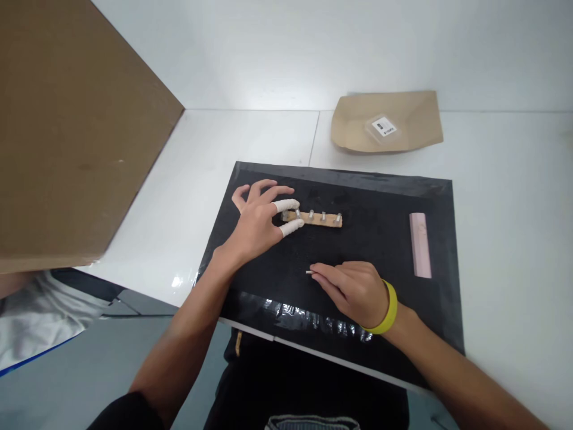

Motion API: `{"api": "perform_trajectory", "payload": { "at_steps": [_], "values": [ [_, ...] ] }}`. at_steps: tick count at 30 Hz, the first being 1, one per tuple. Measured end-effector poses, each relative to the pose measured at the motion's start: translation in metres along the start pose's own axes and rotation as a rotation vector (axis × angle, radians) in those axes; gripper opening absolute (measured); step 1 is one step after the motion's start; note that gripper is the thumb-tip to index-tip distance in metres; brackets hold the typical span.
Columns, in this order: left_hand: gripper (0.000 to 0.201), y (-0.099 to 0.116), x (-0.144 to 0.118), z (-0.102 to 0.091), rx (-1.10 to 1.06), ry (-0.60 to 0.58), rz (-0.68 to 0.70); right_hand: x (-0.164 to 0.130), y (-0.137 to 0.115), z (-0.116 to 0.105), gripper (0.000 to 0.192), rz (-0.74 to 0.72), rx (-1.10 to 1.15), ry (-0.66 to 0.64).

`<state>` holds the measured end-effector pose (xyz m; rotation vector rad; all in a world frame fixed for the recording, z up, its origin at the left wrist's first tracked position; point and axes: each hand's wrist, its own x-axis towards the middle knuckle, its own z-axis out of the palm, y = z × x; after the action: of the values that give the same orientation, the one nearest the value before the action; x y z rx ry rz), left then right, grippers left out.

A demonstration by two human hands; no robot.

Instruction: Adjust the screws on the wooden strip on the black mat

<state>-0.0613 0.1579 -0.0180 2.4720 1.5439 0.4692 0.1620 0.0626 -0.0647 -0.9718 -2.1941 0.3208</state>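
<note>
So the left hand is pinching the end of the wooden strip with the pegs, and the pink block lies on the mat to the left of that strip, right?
Not quite. The head view shows the pink block on the black mat to the right of the wooden strip, near the mat's right edge. The rest holds: the left hand pinches the strip's left end with its white-capped fingers.

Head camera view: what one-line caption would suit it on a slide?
Left hand pinches a wooden strip studded with metal pegs on a black mat; right hand holds a small pin.

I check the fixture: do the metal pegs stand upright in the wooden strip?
Upright: the metal pegs rise straight from the wooden strip.
</note>
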Motion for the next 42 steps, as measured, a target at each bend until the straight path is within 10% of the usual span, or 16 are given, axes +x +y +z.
{"api": "perform_trajectory", "payload": {
  "at_steps": [36,42],
  "values": [
    [0.016,-0.006,0.007,-0.008,-0.061,-0.059,0.114,0.001,0.0,-0.001,0.013,-0.01,0.032,-0.022],
    [0.049,-0.009,0.004,-0.012,-0.095,-0.104,0.088,0.001,0.0,-0.002,0.013,-0.004,0.036,-0.031]
  ]
}}
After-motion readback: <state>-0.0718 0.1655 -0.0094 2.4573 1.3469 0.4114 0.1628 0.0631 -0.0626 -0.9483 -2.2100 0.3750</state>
